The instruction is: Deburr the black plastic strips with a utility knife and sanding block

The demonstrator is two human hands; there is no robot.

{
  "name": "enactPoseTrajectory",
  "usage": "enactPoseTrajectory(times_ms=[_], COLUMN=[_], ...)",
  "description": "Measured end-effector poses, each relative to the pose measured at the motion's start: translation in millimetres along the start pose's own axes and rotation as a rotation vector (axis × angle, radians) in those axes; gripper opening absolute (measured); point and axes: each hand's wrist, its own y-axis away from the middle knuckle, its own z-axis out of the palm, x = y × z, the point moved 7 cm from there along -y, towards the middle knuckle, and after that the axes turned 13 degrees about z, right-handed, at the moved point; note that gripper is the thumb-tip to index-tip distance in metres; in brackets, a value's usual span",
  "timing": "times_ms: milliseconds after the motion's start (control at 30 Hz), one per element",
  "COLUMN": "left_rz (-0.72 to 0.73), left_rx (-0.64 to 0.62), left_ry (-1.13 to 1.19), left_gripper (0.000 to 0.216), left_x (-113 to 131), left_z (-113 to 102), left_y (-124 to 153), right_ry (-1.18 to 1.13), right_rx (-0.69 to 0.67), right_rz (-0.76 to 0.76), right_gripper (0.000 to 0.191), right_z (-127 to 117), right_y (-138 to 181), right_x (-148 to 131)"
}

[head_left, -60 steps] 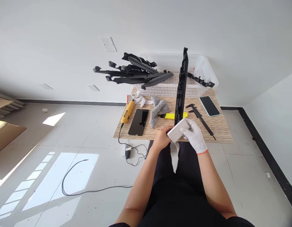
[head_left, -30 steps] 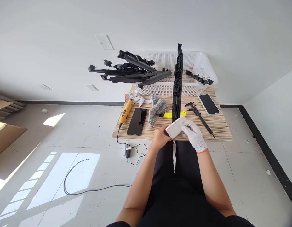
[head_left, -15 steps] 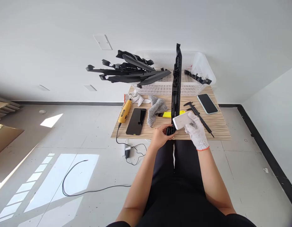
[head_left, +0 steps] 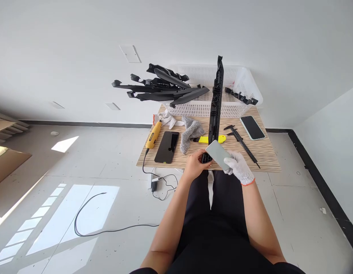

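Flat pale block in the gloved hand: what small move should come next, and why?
Perhaps turn the block to line up with the black strip: the right hand holds it slanted to the strip, whose near end the left hand grips.

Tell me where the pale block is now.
In the head view, the pale block is in the gloved right hand, right of centre by the tabletop's near edge, partly hiding the black strip in the left hand.

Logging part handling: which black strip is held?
The centre strip, gripped by the left hand; the other strips lie in or across the white basket.
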Motion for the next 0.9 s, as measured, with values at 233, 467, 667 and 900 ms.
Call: enactPoseTrajectory(times_ms=[233,467,667,900], left_rz=[0.040,0.010,0.003,0.053], left_rx=[0.012,-0.022,-0.028,-0.014], left_ry=[-0.040,0.024,-0.003,-0.112], left_gripper=[0.041,0.042,0.039,0.044], left_x=[5,8,0,9], left_z=[-1,2,0,-3], left_y=[-1,1,-1,-2], right_ry=[-0.034,-0.219,-0.047,0.031], right_rx=[0.014,0.211,0.162,0.145], right_rz=[0.124,-0.035,-0.001,-0.082], right_gripper=[0.029,0.040,0.046,0.046], right_z=[-8,-15,-16,-12], right_y=[-8,-6,1,-5], right_x=[-2,-7,-6,-9])
